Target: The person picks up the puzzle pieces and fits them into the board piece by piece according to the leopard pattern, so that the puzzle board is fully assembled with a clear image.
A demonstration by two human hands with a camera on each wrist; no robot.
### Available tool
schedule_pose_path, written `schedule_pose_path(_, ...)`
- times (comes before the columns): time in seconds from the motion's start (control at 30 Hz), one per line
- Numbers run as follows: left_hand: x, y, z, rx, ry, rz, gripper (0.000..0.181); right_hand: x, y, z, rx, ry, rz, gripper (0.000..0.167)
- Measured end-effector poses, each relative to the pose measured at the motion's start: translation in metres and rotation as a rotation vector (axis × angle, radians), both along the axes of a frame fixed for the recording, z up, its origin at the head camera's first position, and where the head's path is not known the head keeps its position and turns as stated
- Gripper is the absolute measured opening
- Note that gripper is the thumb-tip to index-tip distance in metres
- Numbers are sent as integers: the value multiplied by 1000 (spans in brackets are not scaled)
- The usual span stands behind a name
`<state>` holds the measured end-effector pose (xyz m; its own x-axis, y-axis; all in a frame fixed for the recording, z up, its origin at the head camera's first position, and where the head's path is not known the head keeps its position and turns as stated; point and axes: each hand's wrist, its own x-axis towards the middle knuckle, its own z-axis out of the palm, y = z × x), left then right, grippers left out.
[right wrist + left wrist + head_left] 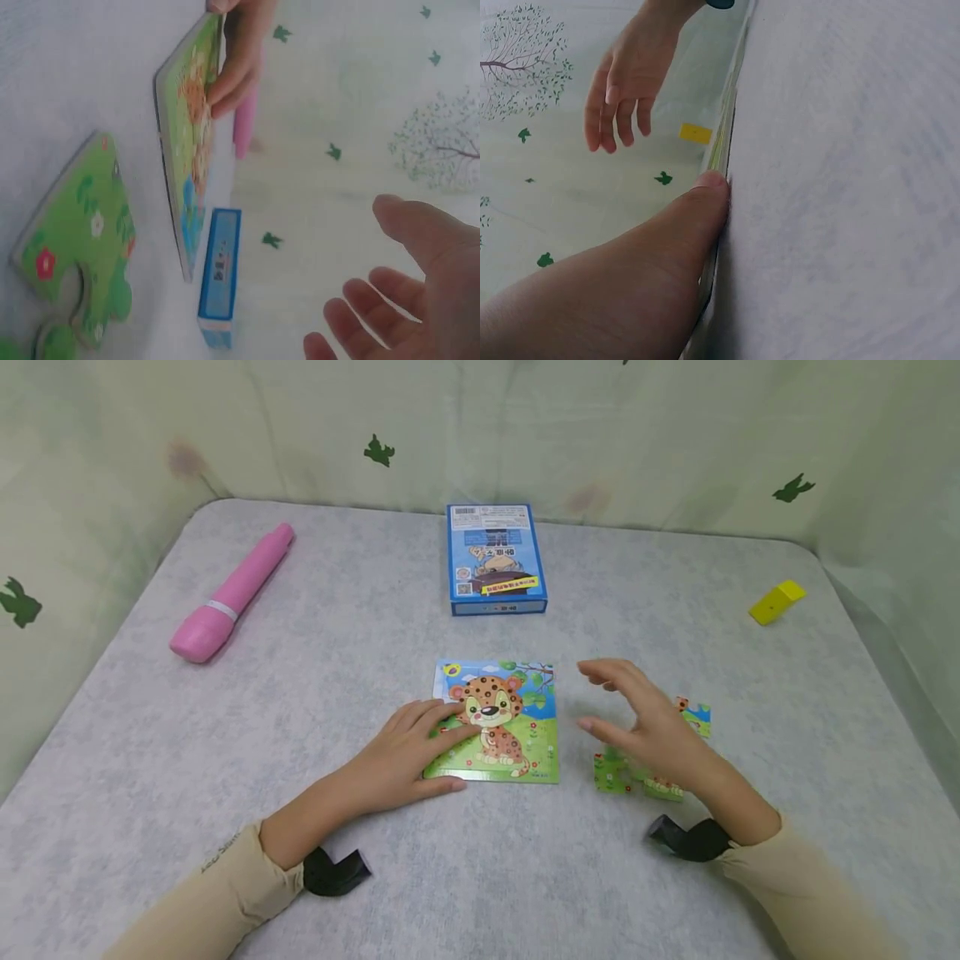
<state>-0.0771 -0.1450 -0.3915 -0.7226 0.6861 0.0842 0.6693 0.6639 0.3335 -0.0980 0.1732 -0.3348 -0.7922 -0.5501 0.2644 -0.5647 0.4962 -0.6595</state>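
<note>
Blue-green leopard puzzle (514, 727) under left hand (405, 753), fingers extended; right hand (651, 725) raised, empty, thumb apart.

a blue box (497, 560) lies between a pink tubular object (238, 589) and a yellow block (776, 603).

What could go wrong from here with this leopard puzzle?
The left hand rests on the leopard board, so a sideways push might shift it. The right hand, raised over the loose pieces, partly hides them in the head view; lowering it carelessly could scatter them.
</note>
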Motion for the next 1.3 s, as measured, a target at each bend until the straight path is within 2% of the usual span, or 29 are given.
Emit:
schedule_pose_path(0.1,0,0,0,1,1,-1,65,4,19,5,-15,111,-67,66)
schedule_pose_path(0.2,-1,-1,-1,5,0,-3,65,8,36,7,-32,180,-133,71)
schedule_pose_path(0.27,-1,0,-1,5,1,-4,65,11,44,9,-41,199,-176,72)
schedule_pose_path(0.43,-1,0,-1,3,3,-6,64,11,66,-2,-40,206,-267,70)
schedule_pose_path(0.53,-1,0,-1,2,4,-7,65,8,78,-14,-40,171,-301,67)
schedule_pose_path(0.67,-1,0,-1,0,4,-11,65,5,90,-28,-23,66,-353,61)
schedule_pose_path(0.83,-1,-1,1,4,2,-12,64,1,101,-40,59,-55,-372,59)
schedule_pose_path(1.07,-1,0,1,1,1,-15,64,-1,111,-42,172,-192,-314,61)
schedule_pose_path(1.3,-1,-1,0,4,1,-13,65,-3,113,-39,240,-207,-296,57)
